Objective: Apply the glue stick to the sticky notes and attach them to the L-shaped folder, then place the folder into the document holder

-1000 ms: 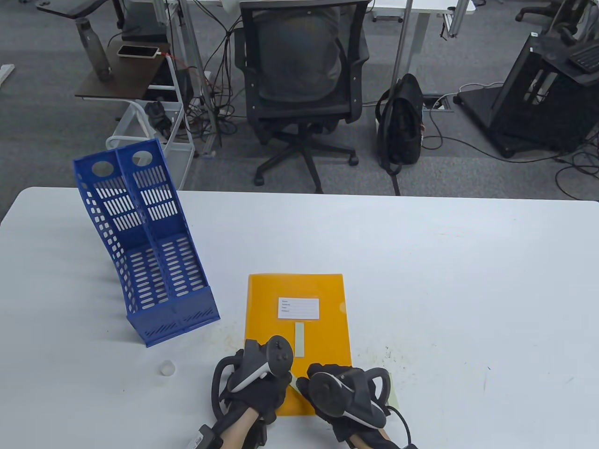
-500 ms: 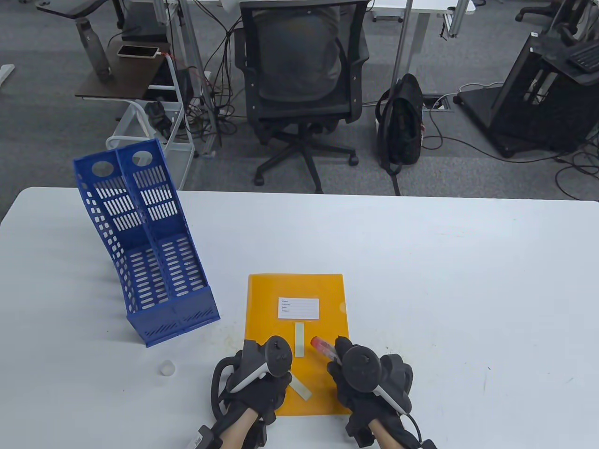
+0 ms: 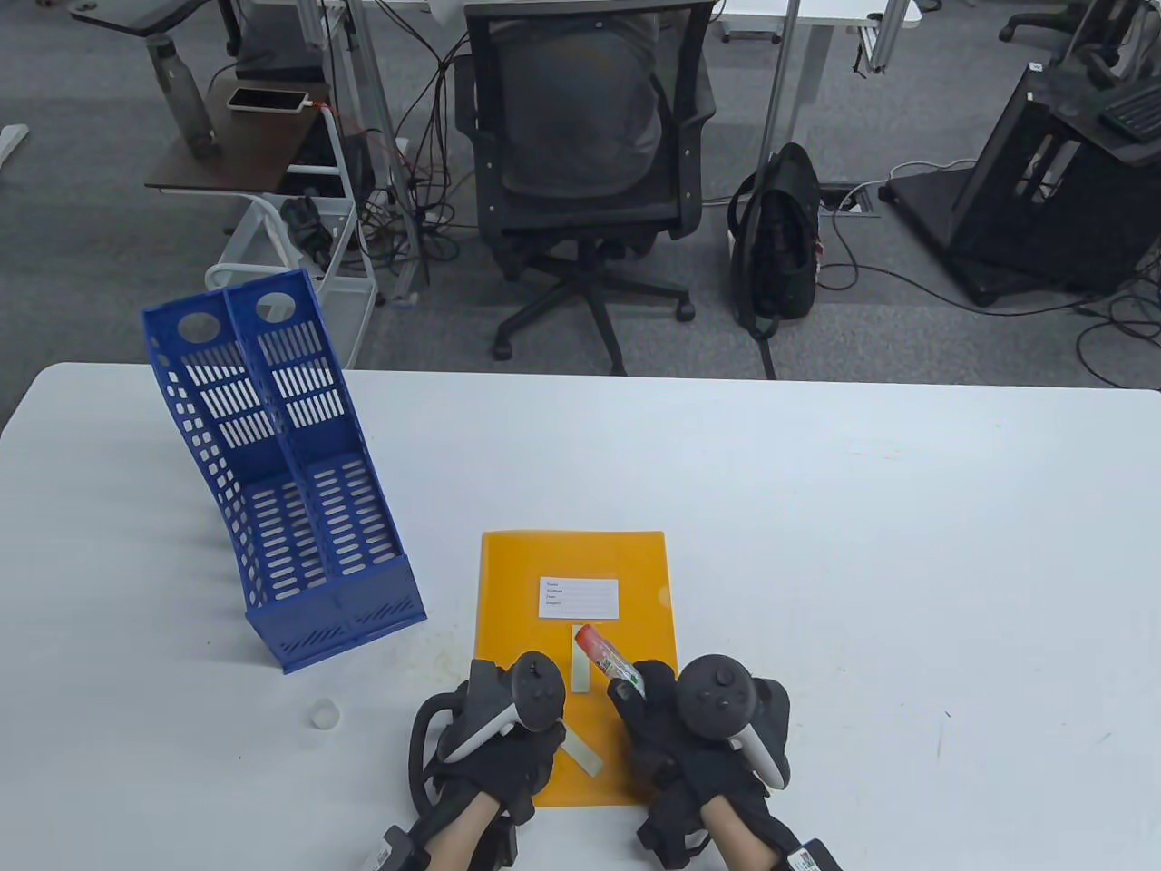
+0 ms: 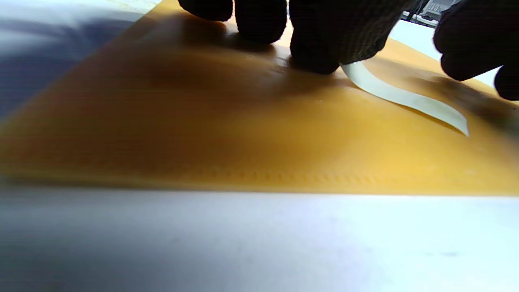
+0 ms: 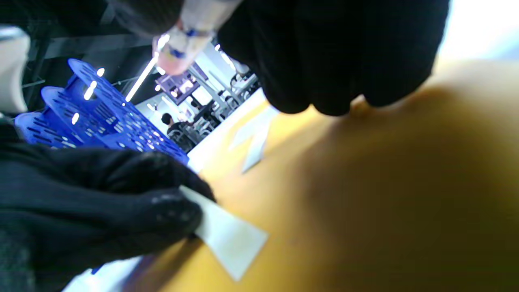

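Note strip [image 3: 580,752] lies near the folder's [image 3: 517,581] front edge, pinned under your left hand's [image 3: 494,726] fingertips; right hand [image 3: 698,717] grips the glue stick [image 3: 606,657]. Paper looks flimsy and curls: hold its end, dab lightly.

Both hands wear black knitted gloves. The left hand [image 3: 494,748] has a dark grey tracker with a white underside strapped to its back, ringed by a black loop. The right hand [image 3: 698,735] carries the same kind of tracker, its round face showing 3 small buttons. At each wrist sits a black strap bearing a white printed label.
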Tool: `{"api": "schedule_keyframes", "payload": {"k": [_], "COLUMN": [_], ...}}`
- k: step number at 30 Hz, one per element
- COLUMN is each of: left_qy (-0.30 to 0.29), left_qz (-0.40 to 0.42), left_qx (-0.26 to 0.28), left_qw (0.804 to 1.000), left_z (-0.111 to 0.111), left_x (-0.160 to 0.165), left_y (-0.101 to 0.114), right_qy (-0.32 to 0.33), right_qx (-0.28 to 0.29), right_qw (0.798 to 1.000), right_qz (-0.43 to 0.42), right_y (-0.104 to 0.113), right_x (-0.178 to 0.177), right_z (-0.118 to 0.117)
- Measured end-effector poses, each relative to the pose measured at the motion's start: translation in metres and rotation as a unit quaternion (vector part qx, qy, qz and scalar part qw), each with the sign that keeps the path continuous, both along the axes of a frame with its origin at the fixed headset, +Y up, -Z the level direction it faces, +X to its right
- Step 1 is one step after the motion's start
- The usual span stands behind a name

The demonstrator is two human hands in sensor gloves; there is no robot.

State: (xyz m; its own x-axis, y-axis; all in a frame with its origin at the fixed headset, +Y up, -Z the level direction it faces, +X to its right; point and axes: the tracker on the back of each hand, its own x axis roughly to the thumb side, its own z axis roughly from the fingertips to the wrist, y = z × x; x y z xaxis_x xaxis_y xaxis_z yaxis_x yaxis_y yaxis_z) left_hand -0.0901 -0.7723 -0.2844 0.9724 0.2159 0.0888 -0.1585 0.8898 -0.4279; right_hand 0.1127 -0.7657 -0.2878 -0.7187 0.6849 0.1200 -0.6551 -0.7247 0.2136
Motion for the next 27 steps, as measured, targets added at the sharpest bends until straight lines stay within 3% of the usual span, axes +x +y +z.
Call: {"api": "schedule_keyframes", "payload": {"k": [10,27], "left_qy": [-0.001,0.009], "left_qz": [-0.005,0.103], "left_qx": [0.004,-0.017], "left_qw": [1.000,0.994], "left_z": [0.000,0.002], "left_x": [-0.001,-0.022], "left_y": [0.002,0.014], "right_qy": [0.002,-0.009], "right_qx": [-0.010,-0.013], "right_qw": [1.000,1.000], "right_qz": [-0.008,-0.019], "right_y": [-0.001,-0.002], "right_x": [0.000,0.004], "right_z": [0.000,-0.002]}}
